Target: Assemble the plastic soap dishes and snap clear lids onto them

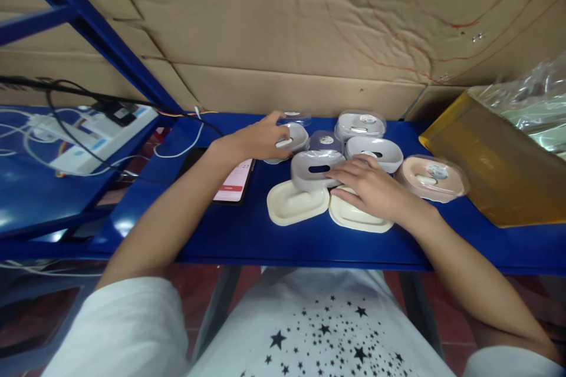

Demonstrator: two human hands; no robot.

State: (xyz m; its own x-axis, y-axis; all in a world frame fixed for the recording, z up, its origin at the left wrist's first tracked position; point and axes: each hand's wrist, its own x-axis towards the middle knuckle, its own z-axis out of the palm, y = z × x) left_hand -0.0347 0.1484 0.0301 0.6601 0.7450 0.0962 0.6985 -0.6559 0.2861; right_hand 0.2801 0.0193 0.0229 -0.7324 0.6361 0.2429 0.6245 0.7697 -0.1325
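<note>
My left hand [260,138] reaches to the back of the table, its fingers curled round a grey soap dish [298,136] with a white piece in it. My right hand [374,185] lies with fingers stretched out; their tips touch the edge of a grey oval tray with a dark slot [305,174]. Under that palm is a cream oval tray [360,219], partly hidden. Beside it lies another cream tray [296,206]. Behind my right hand sit a slotted grey tray [389,153] and a grey soap dish with a clear lid [360,125].
A pinkish lidded soap dish [435,179] stands right of my right hand, near a yellow-brown box [499,171] holding plastic-wrapped items. A lit phone [232,185] lies under my left forearm. Left are a power strip [106,138] and cables; cardboard [265,29] backs the blue table [265,244].
</note>
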